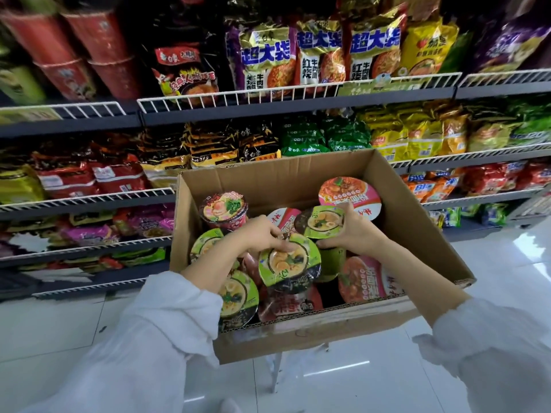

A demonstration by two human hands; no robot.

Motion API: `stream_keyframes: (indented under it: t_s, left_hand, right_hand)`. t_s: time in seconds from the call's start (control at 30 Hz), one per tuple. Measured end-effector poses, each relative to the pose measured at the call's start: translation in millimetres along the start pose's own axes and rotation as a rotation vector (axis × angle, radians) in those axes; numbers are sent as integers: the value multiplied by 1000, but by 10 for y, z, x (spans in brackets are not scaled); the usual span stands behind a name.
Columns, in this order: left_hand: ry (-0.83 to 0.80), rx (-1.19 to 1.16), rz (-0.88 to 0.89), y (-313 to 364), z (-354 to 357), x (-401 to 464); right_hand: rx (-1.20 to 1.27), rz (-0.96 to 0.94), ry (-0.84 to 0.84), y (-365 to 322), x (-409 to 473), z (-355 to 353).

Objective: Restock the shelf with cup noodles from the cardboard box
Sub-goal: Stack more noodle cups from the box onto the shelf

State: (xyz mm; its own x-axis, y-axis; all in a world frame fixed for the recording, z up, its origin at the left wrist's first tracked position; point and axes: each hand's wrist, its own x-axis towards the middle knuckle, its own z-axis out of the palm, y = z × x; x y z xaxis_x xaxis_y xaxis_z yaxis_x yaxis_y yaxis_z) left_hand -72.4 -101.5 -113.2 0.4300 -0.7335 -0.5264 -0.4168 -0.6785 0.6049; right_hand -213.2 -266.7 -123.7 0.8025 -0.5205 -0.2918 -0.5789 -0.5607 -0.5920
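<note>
I see both my hands down inside the open brown cardboard box (298, 180), which fills the centre and lower right of the frame in front of the grey wire-fronted store shelves (208, 108). My left hand (262, 231) has its grip clamped on the rim of a green-lidded round cup of noodles (290, 262) at the frame's centre, fingers curled over the lid's upper edge, thumb on the lid. My right hand (354, 231) has its grip curled round a second green-lidded cup (323, 220) just above and right of the first; that lid is tilted toward me. Around them lie other cups in the box: a pink-sided cup with a ramen picture (223, 205) at the upper left of the box, a large pink-and-orange-lidded bowl (348, 195) at the upper right, another pink bowl (363, 280) at the lower right, and two more green lids at the left side. Bagged noodles crowd every shelf above and to the left. White sleeves cover both forearms over glossy white floor tiles (343, 383).
</note>
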Motion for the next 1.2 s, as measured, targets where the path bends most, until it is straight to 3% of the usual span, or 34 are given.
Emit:
stream_keyframes:
  t_s: [0.1,0.27,0.47,0.63,0.9,1.2]
  left_hand:
    - [150,-244,-42,7,-272,-136]
    - [413,-454,-67,-27,-732,-411]
    - [773,-589,-8,-240,-1352,-784]
    - [1046,-560,77,-721,-1869,-1149]
    - [1268,-369,178,-1901,-2942,-1746]
    - [1501,-607,162,-3145,-3974,-2279]
  right_hand:
    - [43,-58,114,-92,-13,-152]
    - [94,-135,199,-438,-3,-268]
    - [68,-265,222,-1218,65,-154]
    - [84,-399,290,-2210,181,189]
    - [187,-592,328,-3894,379,1002]
    - [408,-758,350,-5564,824,1814]
